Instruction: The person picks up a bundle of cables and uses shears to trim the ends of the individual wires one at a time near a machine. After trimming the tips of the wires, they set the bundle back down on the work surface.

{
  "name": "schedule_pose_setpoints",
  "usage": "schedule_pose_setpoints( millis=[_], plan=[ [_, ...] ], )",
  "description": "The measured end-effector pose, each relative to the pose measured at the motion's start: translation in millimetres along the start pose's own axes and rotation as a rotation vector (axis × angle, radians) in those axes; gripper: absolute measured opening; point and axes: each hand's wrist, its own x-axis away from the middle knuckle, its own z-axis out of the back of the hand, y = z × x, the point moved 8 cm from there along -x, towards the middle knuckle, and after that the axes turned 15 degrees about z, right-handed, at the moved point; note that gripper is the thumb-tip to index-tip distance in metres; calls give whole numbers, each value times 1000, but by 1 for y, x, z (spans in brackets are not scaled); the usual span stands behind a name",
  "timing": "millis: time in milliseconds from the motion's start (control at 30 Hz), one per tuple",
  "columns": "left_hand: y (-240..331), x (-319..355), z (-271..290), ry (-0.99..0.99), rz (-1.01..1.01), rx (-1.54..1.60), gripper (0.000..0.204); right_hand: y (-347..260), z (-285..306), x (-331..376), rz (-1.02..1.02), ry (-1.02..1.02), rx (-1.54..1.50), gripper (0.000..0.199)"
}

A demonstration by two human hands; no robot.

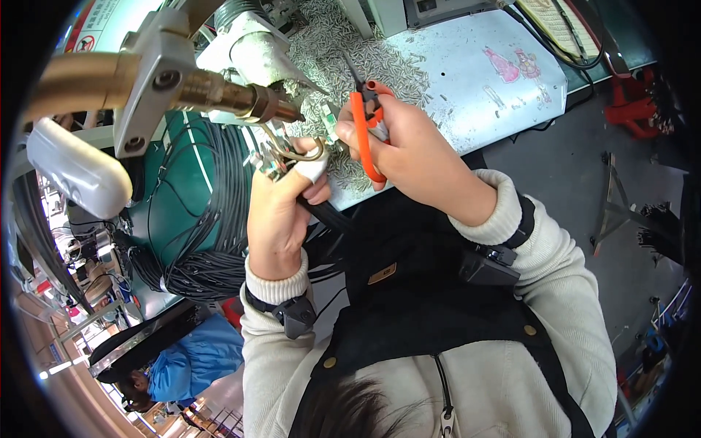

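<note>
My left hand [281, 208] is closed, with white tape or a finger cover on one digit. It grips a bundle of black cables [328, 216], whose thick part runs out below the fingers toward my lap. Several small metallic and green pieces [264, 162] stick up above the hand. In my right hand [409, 142] rest orange-handled pliers [358, 135], their dark narrow jaws pointing up and away from me. A small green and white piece [328, 118] shows by the right fingertips; whether they touch it is unclear. A bent metal tube [315, 153] curves close over the left thumb.
A brass pipe with a clamp [164, 79] reaches in from the left, above the hands. Countless small metal pins [394, 69] cover the bench. Coiled black cables [208, 270] lie at left. A machine box [438, 13] stands at the back. A person in blue [193, 358] sits lower left.
</note>
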Motion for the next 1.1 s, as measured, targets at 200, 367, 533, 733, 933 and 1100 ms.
schedule_pose_setpoints(
  millis=[200,367,533,733,933,1100],
  plan=[
    [-16,30,-2,167,-95,-89,19,-25,12,20,203,24,322,13],
    [-35,49,4,384,-190,-156,15,-64,-9,34,556,-45,451,12],
    [-44,49,-24,145,-24,-423,13,-51,-5,33,474,-51,377,11],
    [-25,62,-13,376,-414,-398,11,-48,1,38,328,-45,368,17],
    [-15,64,-15,290,-493,-401,11,-6,-24,51,-374,-328,-253,18],
    [-34,46,-6,54,-51,54,15,-44,-16,43,561,-260,542,13]
  ],
)
